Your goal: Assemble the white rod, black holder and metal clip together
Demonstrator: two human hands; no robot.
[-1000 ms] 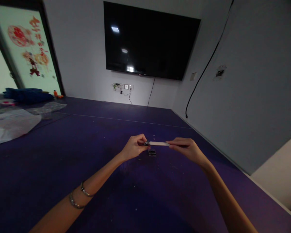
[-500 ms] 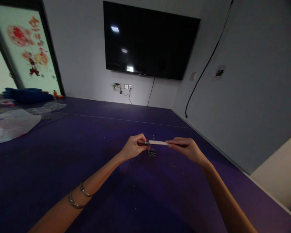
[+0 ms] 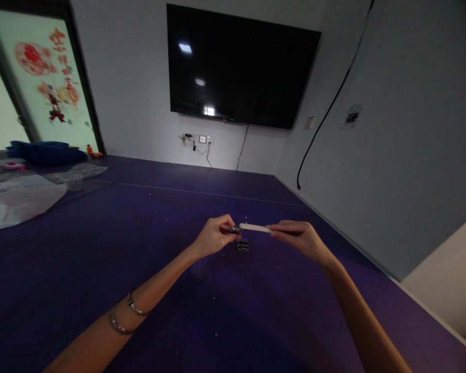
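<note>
My left hand (image 3: 213,235) is closed in a pinch on a small dark, shiny piece (image 3: 235,229), too small to name and partly hidden by the fingers. From the other side, my right hand (image 3: 297,235) grips the end of a pale flat stick with a rounded tip (image 3: 255,227). The stick's tip points left and lies right beside the dark piece; whether they touch I cannot tell. Just below the two hands, a small dark block with lighter bands (image 3: 243,244) rests on the purple surface (image 3: 217,290).
Clear plastic bags and white sheets (image 3: 19,199) lie at the left. Behind them are a dark blue cloth bundle (image 3: 46,153) and a small orange item (image 3: 93,152). A black cable (image 3: 330,111) hangs along the right wall; a television (image 3: 241,67) is on the wall ahead.
The stick's tip has shifted very slightly right against the small dark piece. Both hands keep their grip and stay nearly in place.
</note>
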